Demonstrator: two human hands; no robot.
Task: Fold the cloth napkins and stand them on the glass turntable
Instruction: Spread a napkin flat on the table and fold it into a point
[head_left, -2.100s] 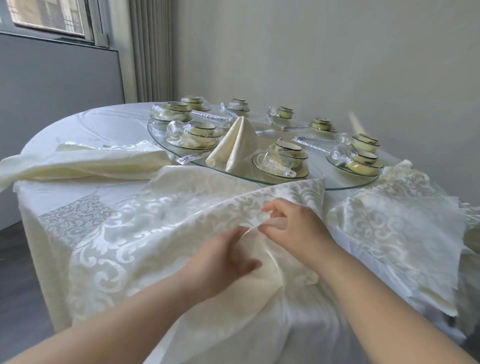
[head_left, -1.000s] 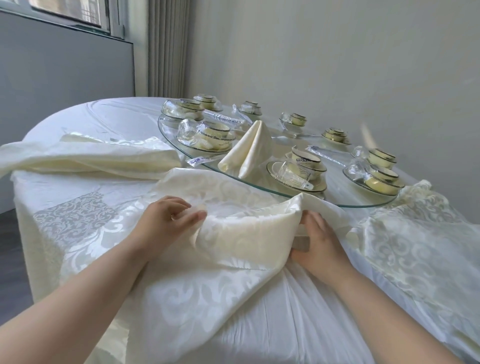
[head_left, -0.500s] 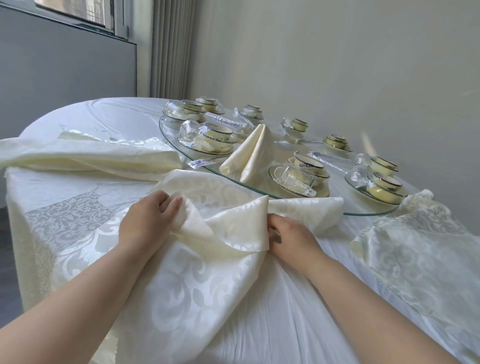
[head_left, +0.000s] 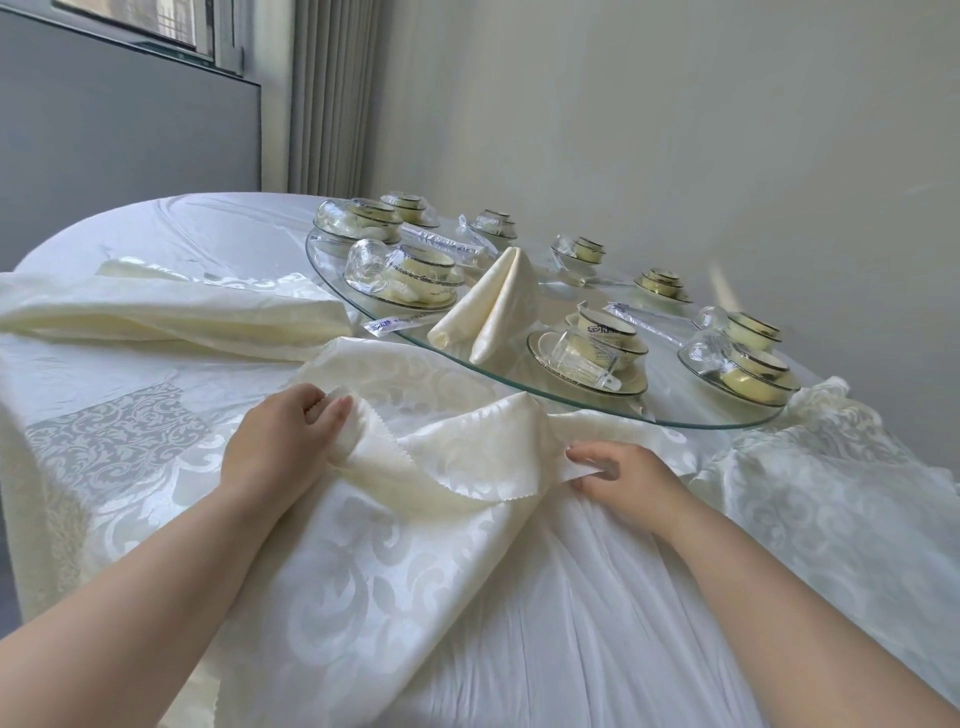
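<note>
We hold the napkin (head_left: 467, 457) slack between both hands. The left hand (head_left: 280, 441) pinches its zigzag-cut edge, and the right hand (head_left: 623, 478) pinches the far corner between thumb and fingers. We judge the spread grip is there to pull the fold line straight. The cloth lies on the tabletop (head_left: 571, 597), just short of the glass turntable (head_left: 675, 423) rim beyond our fingertips. A folded napkin (head_left: 493, 306) stands on the glass ahead, between the hands, with a wrapped cup set (head_left: 597, 343) right beside it, so room is tight there. A spare napkin (head_left: 182, 317) lies beyond the left hand. There is open tabletop toward us.
</note>
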